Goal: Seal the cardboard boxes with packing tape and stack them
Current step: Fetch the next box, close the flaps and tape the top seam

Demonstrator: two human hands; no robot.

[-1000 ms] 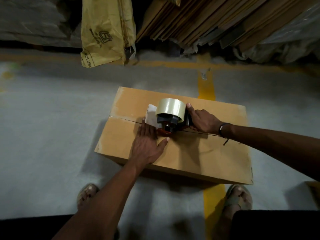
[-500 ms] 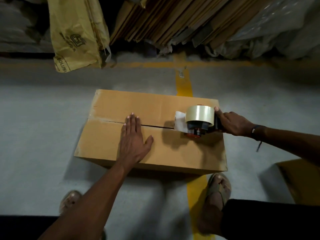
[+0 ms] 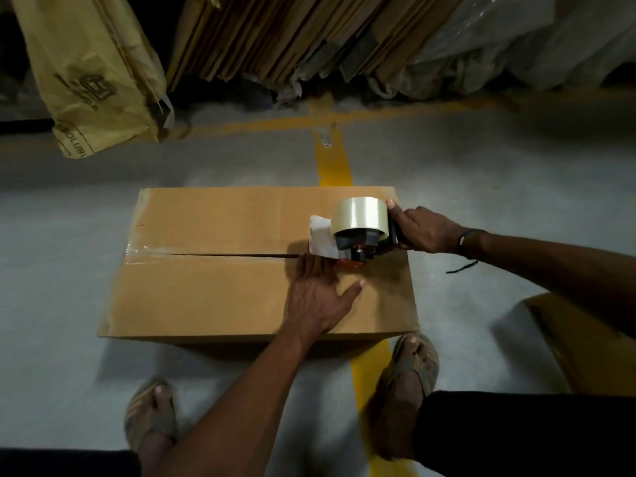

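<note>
I see the right hand gripping the handle of the tape dispenser, which sits on the box over its centre seam. Just beside the dispenser's front, the left hand lies flat, fingers straight, pressing the near flap. A 2nd box stands right of that grip.

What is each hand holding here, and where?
Right hand grips the tape dispenser by its handle. Left hand holds nothing, pressing flat on the box.
</note>
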